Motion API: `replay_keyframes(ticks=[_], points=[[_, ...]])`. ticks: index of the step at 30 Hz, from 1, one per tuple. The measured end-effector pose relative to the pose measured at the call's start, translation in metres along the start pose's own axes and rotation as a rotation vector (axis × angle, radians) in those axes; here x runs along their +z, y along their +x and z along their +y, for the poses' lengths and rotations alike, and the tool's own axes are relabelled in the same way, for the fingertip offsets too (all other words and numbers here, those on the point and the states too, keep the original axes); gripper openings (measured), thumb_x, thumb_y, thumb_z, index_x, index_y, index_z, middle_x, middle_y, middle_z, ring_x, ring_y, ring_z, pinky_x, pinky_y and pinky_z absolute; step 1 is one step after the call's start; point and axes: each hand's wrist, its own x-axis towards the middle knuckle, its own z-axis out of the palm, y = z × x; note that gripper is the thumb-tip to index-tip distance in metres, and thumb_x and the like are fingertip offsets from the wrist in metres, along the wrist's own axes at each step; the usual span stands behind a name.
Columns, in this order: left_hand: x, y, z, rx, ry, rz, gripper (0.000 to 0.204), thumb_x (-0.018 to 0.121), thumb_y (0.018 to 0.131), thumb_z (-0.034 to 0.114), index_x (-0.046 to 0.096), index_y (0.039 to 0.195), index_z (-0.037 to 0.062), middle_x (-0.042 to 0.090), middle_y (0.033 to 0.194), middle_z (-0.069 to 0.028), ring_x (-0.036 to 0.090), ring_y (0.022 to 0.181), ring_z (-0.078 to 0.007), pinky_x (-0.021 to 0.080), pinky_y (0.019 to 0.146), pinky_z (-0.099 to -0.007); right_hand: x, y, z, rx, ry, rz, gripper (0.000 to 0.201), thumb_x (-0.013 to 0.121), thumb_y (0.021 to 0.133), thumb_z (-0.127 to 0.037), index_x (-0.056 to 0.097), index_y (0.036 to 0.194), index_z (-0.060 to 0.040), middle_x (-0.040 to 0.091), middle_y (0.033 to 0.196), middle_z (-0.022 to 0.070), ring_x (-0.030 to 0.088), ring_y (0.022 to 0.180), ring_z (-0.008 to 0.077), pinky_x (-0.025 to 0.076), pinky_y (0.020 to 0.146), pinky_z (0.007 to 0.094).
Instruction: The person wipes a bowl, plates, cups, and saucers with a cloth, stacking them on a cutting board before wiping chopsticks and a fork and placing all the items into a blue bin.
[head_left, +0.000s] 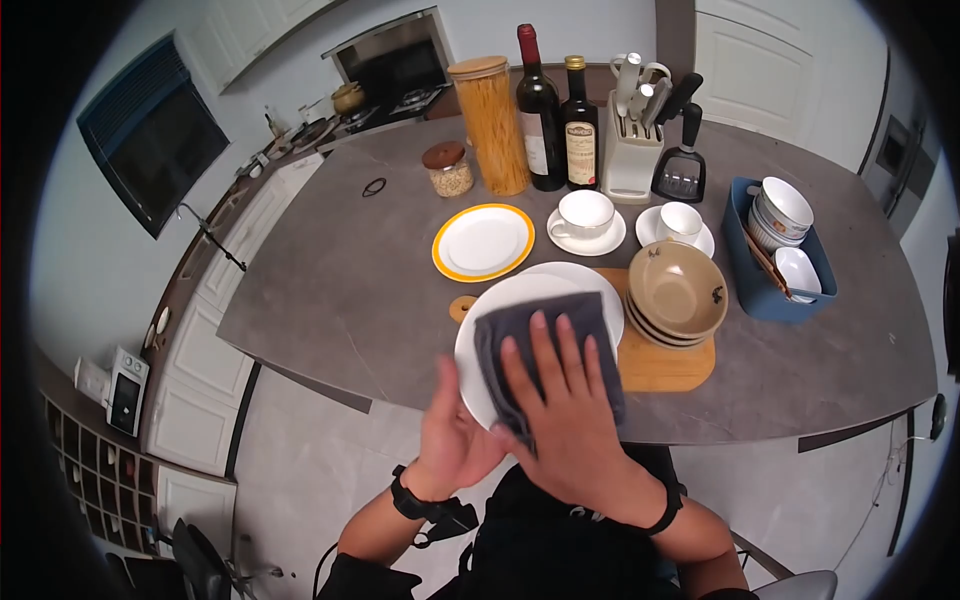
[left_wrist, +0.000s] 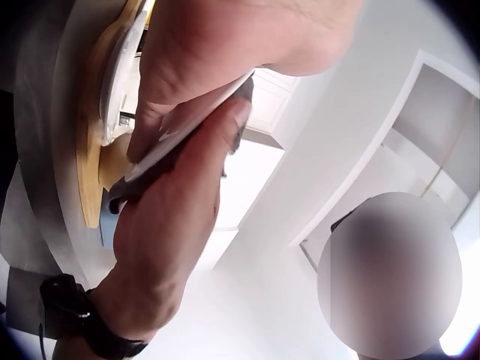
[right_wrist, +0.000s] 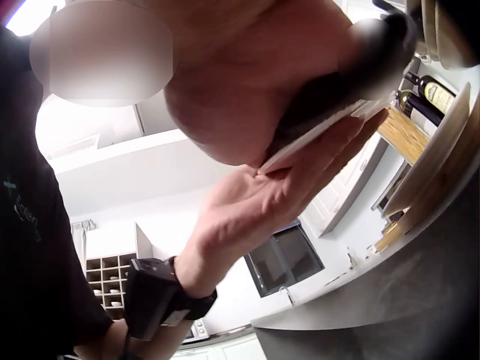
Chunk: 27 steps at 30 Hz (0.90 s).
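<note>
My left hand (head_left: 450,440) supports a white plate (head_left: 472,365) from underneath, its fingers extended below it and its thumb raised beside the rim. Across the top of that plate lies a dark grey cloth (head_left: 507,335). My right hand (head_left: 570,420) presses on the cloth with straight, spread fingers. In the right wrist view the held plate is tilted between my two hands, and another white plate (right_wrist: 433,154) lies beyond it on the table side. A wooden board (head_left: 670,370) carries a stack of beige bowls (head_left: 678,290) to the right of the cloth.
A yellow-rimmed plate (head_left: 485,243), a cup (head_left: 585,212) on a saucer and a smaller cup (head_left: 680,222) stand behind. Farther back are a pasta jar (head_left: 490,130), two bottles and a knife block (head_left: 630,160). A blue basket (head_left: 785,305) of bowls stands right.
</note>
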Motion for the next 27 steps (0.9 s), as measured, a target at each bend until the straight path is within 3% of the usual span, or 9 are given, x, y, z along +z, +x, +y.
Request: replay_keyframes(ticks=[2, 5, 11, 17, 21, 22, 25, 26, 27], points=[[-0.012, -0.003, -0.001, -0.014, 0.045, -0.037, 0.103, 0.015, 0.090, 0.090, 0.029, 0.162, 0.0171, 0.032, 0.166, -0.0075, 0.033, 0.152, -0.0289, 0.030, 0.123, -0.0477, 0.003, -0.005, -0.005, -0.143, 0.101, -0.079, 0.081, 0.062, 0.096, -0.047, 0.037, 0.156, 0.0006, 0.025, 0.164, 0.0302, 0.020, 0.153, 0.0499, 0.013, 0.121, 0.0649], [-0.016, -0.006, -0.008, 0.015, 0.108, 0.206, 0.102, 0.016, 0.090, 0.090, 0.029, 0.162, 0.0195, 0.030, 0.167, -0.0072, 0.033, 0.152, -0.0290, 0.029, 0.124, -0.0476, 0.003, -0.005, -0.012, -0.247, 0.200, -0.076, 0.078, 0.059, 0.097, -0.047, 0.038, 0.156, -0.0007, 0.027, 0.164, 0.0271, 0.020, 0.155, 0.0442, 0.012, 0.123, 0.0606], [-0.002, -0.006, -0.028, 0.041, 0.094, 0.101, 0.091, 0.024, 0.095, 0.084, 0.021, 0.165, 0.0246, 0.031, 0.167, -0.0012, 0.033, 0.152, -0.0257, 0.026, 0.125, -0.0490, -0.007, 0.027, 0.013, -0.170, -0.017, 0.065, 0.074, 0.065, 0.093, -0.041, 0.042, 0.155, -0.0070, 0.031, 0.165, 0.0180, 0.024, 0.154, 0.0382, 0.016, 0.124, 0.0570], [-0.005, -0.009, -0.012, 0.148, 0.167, 0.045, 0.092, 0.018, 0.099, 0.077, 0.013, 0.165, 0.0133, 0.026, 0.168, -0.0079, 0.029, 0.154, -0.0275, 0.026, 0.125, -0.0474, -0.016, 0.004, 0.023, -0.072, -0.103, -0.041, 0.076, 0.061, 0.096, -0.043, 0.038, 0.157, -0.0032, 0.029, 0.166, 0.0200, 0.023, 0.155, 0.0394, 0.015, 0.124, 0.0591], [-0.016, -0.007, -0.012, 0.132, 0.082, 0.148, 0.096, 0.030, 0.096, 0.082, 0.039, 0.157, 0.0082, 0.046, 0.157, -0.0130, 0.046, 0.143, -0.0307, 0.037, 0.120, -0.0461, -0.001, -0.020, 0.000, -0.232, 0.063, -0.183, 0.079, 0.060, 0.096, -0.048, 0.037, 0.157, -0.0035, 0.026, 0.167, 0.0197, 0.019, 0.157, 0.0372, 0.010, 0.125, 0.0596], [-0.027, -0.007, -0.015, 0.083, -0.107, 0.015, 0.096, 0.031, 0.096, 0.082, 0.046, 0.152, 0.0059, 0.052, 0.152, -0.0150, 0.051, 0.139, -0.0317, 0.041, 0.117, -0.0456, 0.004, -0.019, -0.006, -0.271, 0.075, -0.156, 0.080, 0.061, 0.095, -0.050, 0.037, 0.157, -0.0038, 0.027, 0.167, 0.0189, 0.019, 0.157, 0.0356, 0.008, 0.125, 0.0583], [-0.038, -0.006, -0.032, 0.119, -0.520, -0.165, 0.091, 0.028, 0.098, 0.080, 0.031, 0.161, 0.0154, 0.037, 0.163, -0.0097, 0.038, 0.149, -0.0288, 0.033, 0.122, -0.0466, 0.004, -0.002, -0.003, -0.291, 0.079, -0.077, 0.078, 0.063, 0.093, -0.047, 0.041, 0.155, -0.0047, 0.029, 0.167, 0.0175, 0.021, 0.156, 0.0348, 0.010, 0.126, 0.0565], [-0.031, -0.006, -0.036, 0.115, -0.518, -0.167, 0.091, 0.028, 0.098, 0.080, 0.031, 0.161, 0.0154, 0.037, 0.163, -0.0097, 0.038, 0.149, -0.0288, 0.033, 0.122, -0.0466, 0.002, 0.007, 0.002, -0.276, 0.060, -0.037, 0.078, 0.065, 0.092, -0.045, 0.042, 0.155, -0.0053, 0.029, 0.167, 0.0174, 0.021, 0.156, 0.0350, 0.011, 0.125, 0.0564], [-0.013, -0.007, -0.036, 0.084, -0.182, -0.004, 0.089, 0.028, 0.099, 0.079, 0.024, 0.164, 0.0173, 0.033, 0.166, -0.0087, 0.034, 0.151, -0.0288, 0.030, 0.123, -0.0473, 0.000, 0.016, 0.007, -0.264, 0.041, 0.002, 0.078, 0.066, 0.090, -0.044, 0.042, 0.155, -0.0058, 0.029, 0.167, 0.0173, 0.021, 0.156, 0.0353, 0.013, 0.125, 0.0564]])
